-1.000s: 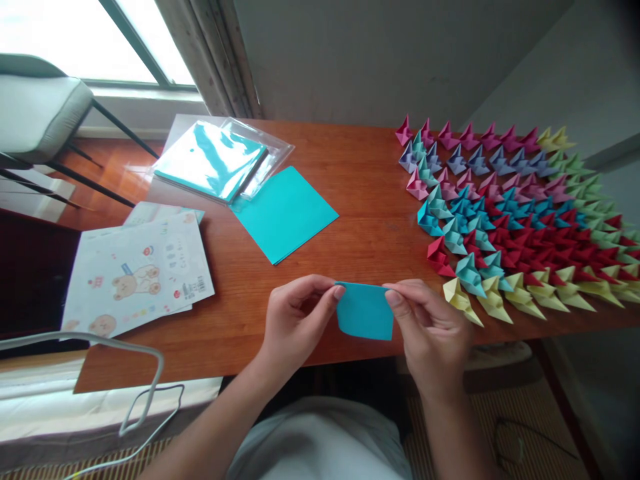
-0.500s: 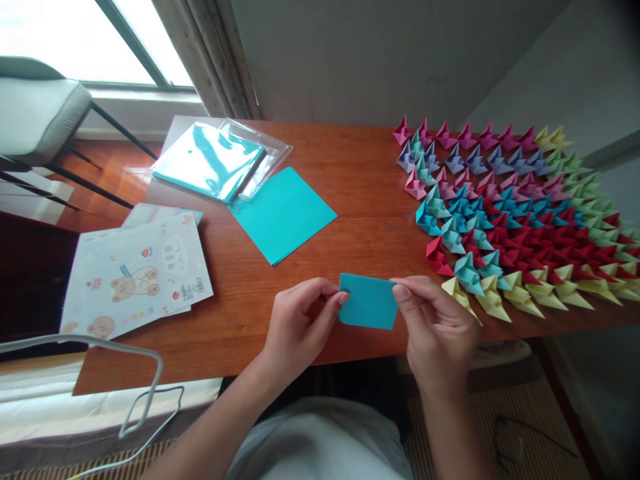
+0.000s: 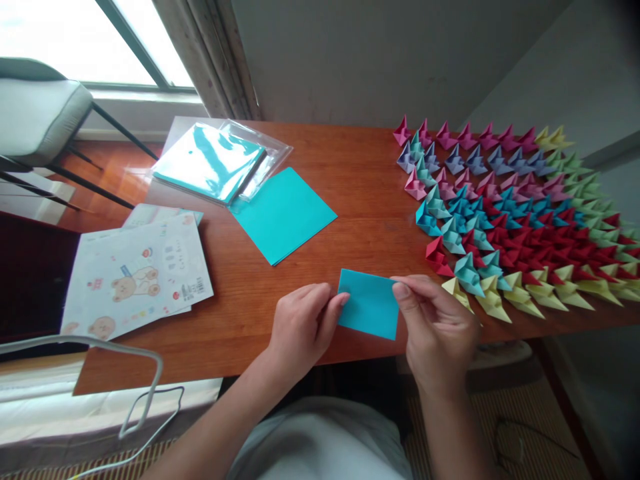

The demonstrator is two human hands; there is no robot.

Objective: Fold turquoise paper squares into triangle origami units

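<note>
A small folded piece of blue paper [image 3: 369, 305] is held up in front of me, just above the table's near edge. My right hand [image 3: 440, 327] pinches its upper right corner between thumb and forefinger. At the left edge of the paper is my left hand [image 3: 303, 320], closed, with its thumb tip lying over the border; the other fingers are curled and partly hidden. Farther back, a few larger turquoise square sheets [image 3: 287, 217] lie on the wooden table [image 3: 350, 167].
Rows of folded paper figures [image 3: 530, 240] in several colours fill the table's right side. A plastic packet of turquoise paper [image 3: 210, 160] overlaps the square sheets. Bear-printed packaging [image 3: 140, 273] covers the left corner, with a white cable [image 3: 155, 373] nearby. A chair [image 3: 45, 120] stands beyond.
The blue paper now shows taller and tilts slightly more, its lower edge having dropped. My left hand has shifted slightly and its forefinger has curled back from the upper left edge.
</note>
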